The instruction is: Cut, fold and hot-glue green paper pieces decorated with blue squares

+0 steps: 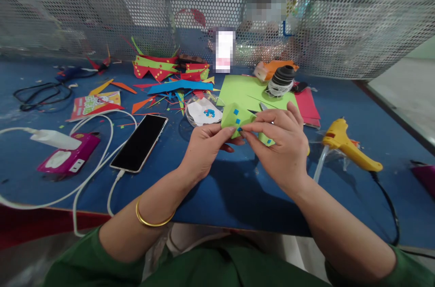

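Note:
My left hand [207,144] grips a light green paper cut-out [229,117] by its near edge, thumb on top. Small blue squares [236,112] sit on the paper in a row. The fingertips of my right hand [282,140] are pinched together at a small blue paper square [239,129] on the cut-out. Part of the green paper with another blue square shows beneath my right hand. Pointed metal tips [263,106] stick out beyond my right fingers; whether that hand holds them I cannot tell. Behind the left hand is a round clear dish [192,117] with white paper and blue bits.
Green sheets [234,90], red sheets [310,106] and a dark spool [281,81] lie behind. A yellow glue gun [353,146] is on the right. Leftward are a phone [139,142], white cable and purple power strip [70,153]. Paper scraps and red-green cut-outs [154,67] lie near the mesh screen.

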Available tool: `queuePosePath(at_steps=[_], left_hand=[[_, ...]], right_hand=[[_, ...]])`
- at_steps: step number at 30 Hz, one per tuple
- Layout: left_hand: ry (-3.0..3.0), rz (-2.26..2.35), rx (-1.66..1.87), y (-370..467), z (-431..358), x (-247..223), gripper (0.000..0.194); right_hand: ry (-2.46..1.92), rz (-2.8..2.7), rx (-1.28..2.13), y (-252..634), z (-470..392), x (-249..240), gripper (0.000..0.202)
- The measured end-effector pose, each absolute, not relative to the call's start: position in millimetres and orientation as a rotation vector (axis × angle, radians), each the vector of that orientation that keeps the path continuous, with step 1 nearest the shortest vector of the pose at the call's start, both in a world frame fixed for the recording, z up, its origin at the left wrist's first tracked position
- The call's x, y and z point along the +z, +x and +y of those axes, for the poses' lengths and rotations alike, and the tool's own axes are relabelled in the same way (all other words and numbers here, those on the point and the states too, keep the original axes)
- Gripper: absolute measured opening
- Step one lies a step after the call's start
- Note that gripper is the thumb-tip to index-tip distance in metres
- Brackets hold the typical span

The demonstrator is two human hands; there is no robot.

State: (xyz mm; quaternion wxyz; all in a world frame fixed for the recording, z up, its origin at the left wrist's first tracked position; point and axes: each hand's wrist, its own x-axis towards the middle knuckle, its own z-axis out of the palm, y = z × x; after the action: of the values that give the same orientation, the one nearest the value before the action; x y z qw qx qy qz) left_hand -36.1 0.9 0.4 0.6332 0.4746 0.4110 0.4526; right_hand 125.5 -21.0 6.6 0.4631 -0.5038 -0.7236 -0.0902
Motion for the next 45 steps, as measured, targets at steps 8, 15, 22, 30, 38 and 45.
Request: queuePosePath(at_steps=[8,15,22,30,38,45], left_hand=[[1.053,0.918,1.054,-37,2,0,0.020],[1.023,0.886,1.029,-38,1,4,0.019],[0.993,0.935,1.005,-36,1,2,0.025],[1.079,0.959,1.070,-34,1,-3,0.020],[1.056,0.961,1.070,-33,2,-4,0.020],[1.026,0.951,1.072,-33,3,-5,0.026]], right_hand=[[-1.231,-1.799,-0.213,128,-22,7,0.010],[-1.331,-1.660,0.041,139,-17,22,0.019],[-1.408,-1.588,0.295,139,-16,22,0.013],[-1.441,-1.515,0.385,136,-16,20,0.015],[-1.460,-1.471,0.404,137,-15,17,0.017],[-1.468,-1.458,0.461,136,-16,18,0.018]])
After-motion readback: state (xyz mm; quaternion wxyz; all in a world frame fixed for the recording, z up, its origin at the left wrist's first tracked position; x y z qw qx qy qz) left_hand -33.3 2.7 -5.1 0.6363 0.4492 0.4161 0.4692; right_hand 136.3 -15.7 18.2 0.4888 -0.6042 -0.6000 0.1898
